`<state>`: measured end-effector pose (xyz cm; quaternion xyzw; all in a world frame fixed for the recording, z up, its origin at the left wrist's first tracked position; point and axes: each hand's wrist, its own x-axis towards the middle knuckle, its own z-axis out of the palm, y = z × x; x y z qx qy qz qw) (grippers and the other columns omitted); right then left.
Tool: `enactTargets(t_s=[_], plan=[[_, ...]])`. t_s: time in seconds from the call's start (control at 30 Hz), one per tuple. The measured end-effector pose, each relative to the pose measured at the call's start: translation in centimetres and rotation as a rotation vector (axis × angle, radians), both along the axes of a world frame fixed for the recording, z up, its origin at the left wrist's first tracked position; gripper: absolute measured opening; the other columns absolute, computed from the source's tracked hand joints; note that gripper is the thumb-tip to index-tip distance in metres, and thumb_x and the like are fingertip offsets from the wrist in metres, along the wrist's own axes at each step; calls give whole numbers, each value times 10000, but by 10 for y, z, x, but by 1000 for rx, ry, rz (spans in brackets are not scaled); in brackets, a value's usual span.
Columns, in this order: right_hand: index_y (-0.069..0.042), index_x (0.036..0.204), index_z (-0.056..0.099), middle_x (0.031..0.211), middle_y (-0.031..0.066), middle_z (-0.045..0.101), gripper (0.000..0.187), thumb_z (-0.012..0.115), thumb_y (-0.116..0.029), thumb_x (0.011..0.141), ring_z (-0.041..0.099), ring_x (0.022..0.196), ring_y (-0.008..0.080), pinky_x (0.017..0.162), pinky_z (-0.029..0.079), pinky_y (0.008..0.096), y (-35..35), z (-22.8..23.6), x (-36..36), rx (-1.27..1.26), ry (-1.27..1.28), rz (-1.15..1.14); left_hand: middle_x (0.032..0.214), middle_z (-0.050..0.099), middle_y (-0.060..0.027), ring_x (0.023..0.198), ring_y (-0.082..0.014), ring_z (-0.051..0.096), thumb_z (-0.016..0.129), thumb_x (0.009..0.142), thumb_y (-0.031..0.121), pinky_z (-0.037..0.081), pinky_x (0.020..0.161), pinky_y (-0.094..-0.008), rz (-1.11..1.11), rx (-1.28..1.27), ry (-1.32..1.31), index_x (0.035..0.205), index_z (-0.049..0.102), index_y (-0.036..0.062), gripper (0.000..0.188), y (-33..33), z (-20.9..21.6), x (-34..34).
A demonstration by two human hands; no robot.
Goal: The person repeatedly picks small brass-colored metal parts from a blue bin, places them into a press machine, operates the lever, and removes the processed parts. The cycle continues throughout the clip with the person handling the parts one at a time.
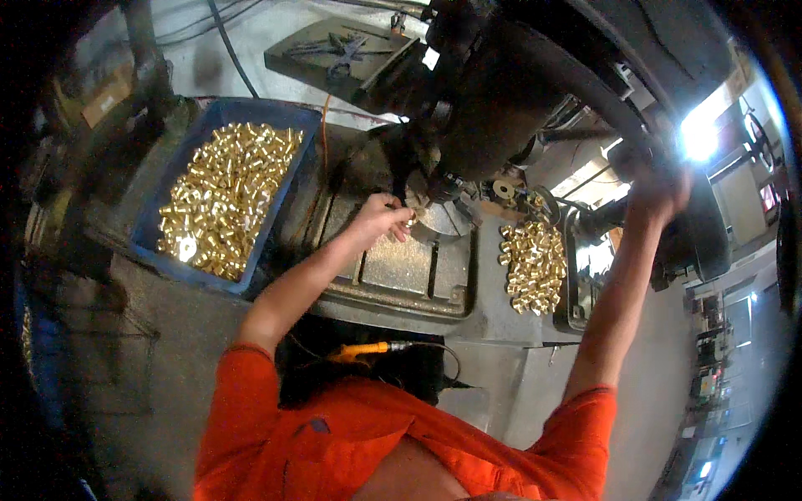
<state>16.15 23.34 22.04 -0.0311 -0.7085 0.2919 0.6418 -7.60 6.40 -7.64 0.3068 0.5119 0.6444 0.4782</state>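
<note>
Dark machinery (493,92) looms at twelve o'clock over your grey tabletop (493,324). Your left grip (384,219) pinches a small brass piece (412,220) at its three o'clock side; from there, a blue bin (282,199) of brass lies at nine, a loose brass pile (532,267) nearer four. Your right grip (660,192) is blurred; I can't tell its state.

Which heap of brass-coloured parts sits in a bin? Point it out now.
The larger heap on the left, inside the blue bin; the smaller heap lies loose on the grey surface.
</note>
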Motion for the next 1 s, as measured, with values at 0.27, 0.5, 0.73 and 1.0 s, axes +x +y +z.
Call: enactTargets(t_s=[0.27,0.5,0.73,1.0], plan=[[-98,660,296,675,79,413,242,409,-201,846,528,909,361,949,312,580,-103,-146,60,-77,206,170,666,584,-144,497,-200,597,631,763,151,470,443,-293,-7,21,16,850,502,-63,265,5,-6,2],[-87,668,309,643,94,430,193,438,-99,812,554,889,370,950,320,568,-91,-126,56,-4,151,94,662,587,-154,501,-205,600,635,777,179,474,452,-295,42,62,3,865,492,-53,287,2,-7,5],[-70,686,323,646,123,454,147,452,-59,615,554,852,383,907,347,552,-74,-71,56,-5,62,145,674,544,-126,517,-205,597,630,778,124,496,442,-289,159,62,-58,822,466,-34,232,1,-4,19],[-82,660,329,696,57,433,363,599,-305,754,528,952,364,927,331,573,-98,-174,63,-31,182,25,713,570,-142,529,-222,613,626,789,163,499,482,-305,149,35,-10,871,487,-63,277,0,-6,19]])
